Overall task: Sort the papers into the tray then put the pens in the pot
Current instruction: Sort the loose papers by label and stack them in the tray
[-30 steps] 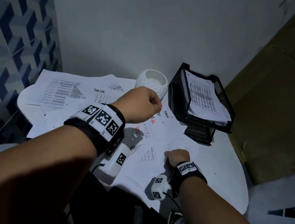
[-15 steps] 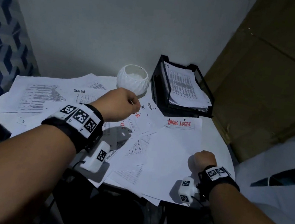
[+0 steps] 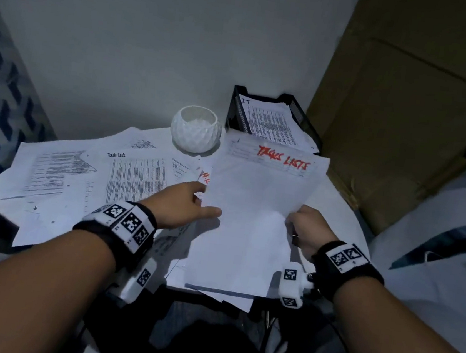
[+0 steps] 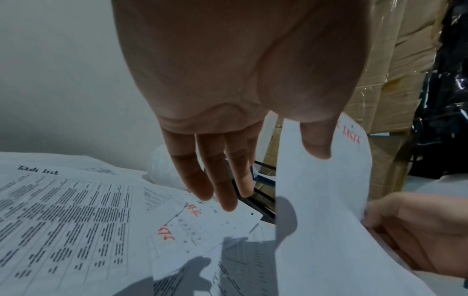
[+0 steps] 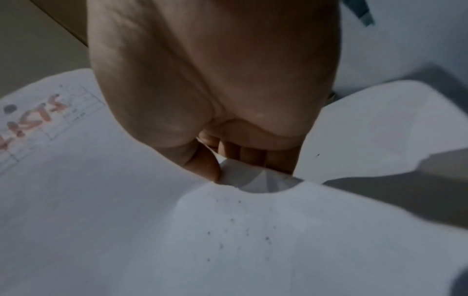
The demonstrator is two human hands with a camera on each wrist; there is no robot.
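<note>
A white sheet headed "TASKS LISTS" in red (image 3: 250,221) (image 4: 324,220) (image 5: 126,220) is raised off the table, its top edge near the black mesh tray (image 3: 300,111). My right hand (image 3: 293,221) (image 5: 228,170) pinches its right edge between thumb and fingers. At the sheet's left edge is my left hand (image 3: 205,202) (image 4: 272,177), fingers straight, with the thumb lying over the paper and the fingers beside it. The tray holds printed papers. A white faceted pot (image 3: 196,131) stands left of the tray. I see no pens.
Several printed sheets (image 3: 136,177) (image 4: 63,220) lie overlapping across the left and middle of the round white table (image 3: 338,208). Cardboard boxes (image 3: 406,123) stand close behind the tray on the right. A plain wall closes the back.
My left fist has opened and moved right to the sheet's left edge. My right hand has lifted the red-titled sheet and carried it up toward the tray.
</note>
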